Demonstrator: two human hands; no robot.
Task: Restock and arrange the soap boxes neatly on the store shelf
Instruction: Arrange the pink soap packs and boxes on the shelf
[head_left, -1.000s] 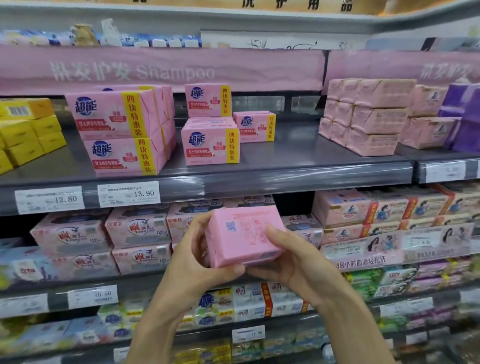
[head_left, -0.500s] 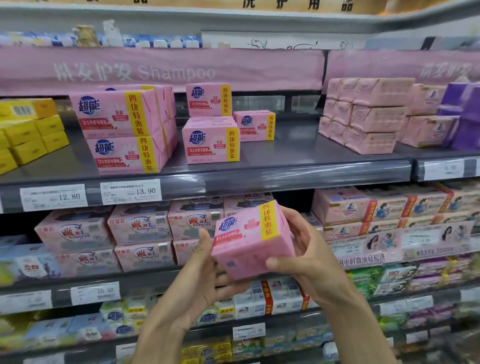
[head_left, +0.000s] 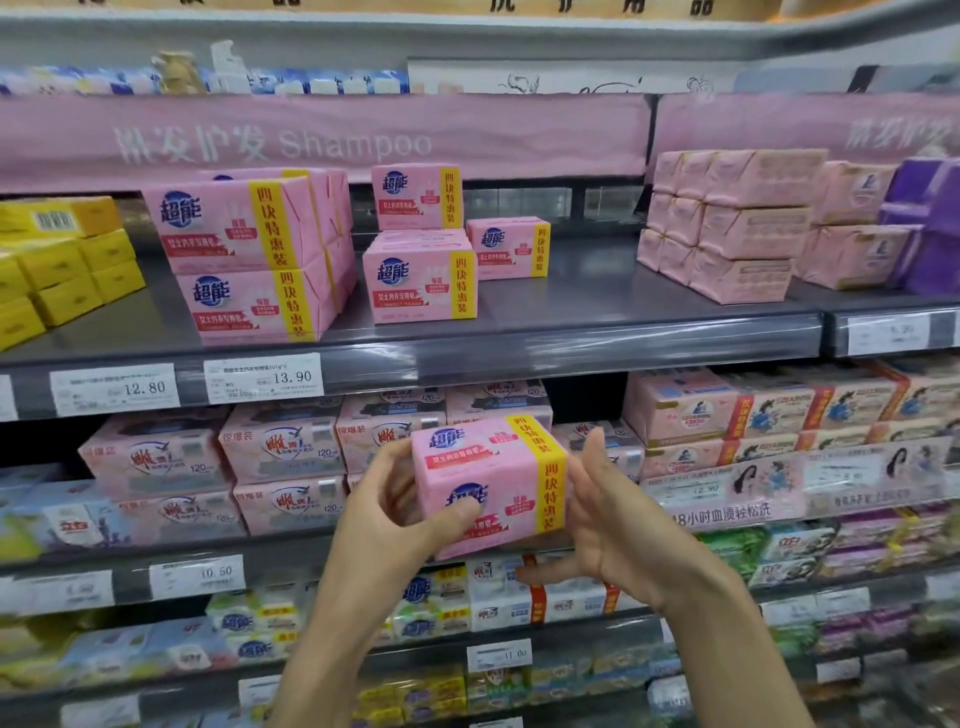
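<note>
Pink wrapped soap box with a yellow band near its right end (head_left: 493, 462) sits between my two hands. It is in front of the lower shelves and well below the grey metal shelf (head_left: 623, 306) where it belongs, and it touches nothing on that shelf. My left hand (head_left: 384, 512) grips the left end, with the thumb pressed on the near face over the blue logo and the other fingers curled behind. My right hand (head_left: 615, 525) is more of a cradle. Its fingers (head_left: 545, 571) lie nearly straight under the right end, propping the box, not pinching it.

I hold it this way, I judge, so I can set its facing before it goes up. The logo is toward me and the band is on the right. That matches the tall stack of matching pink boxes (head_left: 244, 254) at the left of the shelf and the low front box (head_left: 421, 288) just beside it. A white price label reading 13.90 (head_left: 264, 378) sits on the shelf edge under the tall stack. A bare stretch of shelf lies to the right of the low front box.

A second ago the plain back with its printed code faced me. Half a second ago the box was mid-turn, tipped corner-up with the band slanting. Now it is nearly level and front-on. My right hand, which wrapped the end then, has loosened. The stock on the shelf has not changed.
</note>
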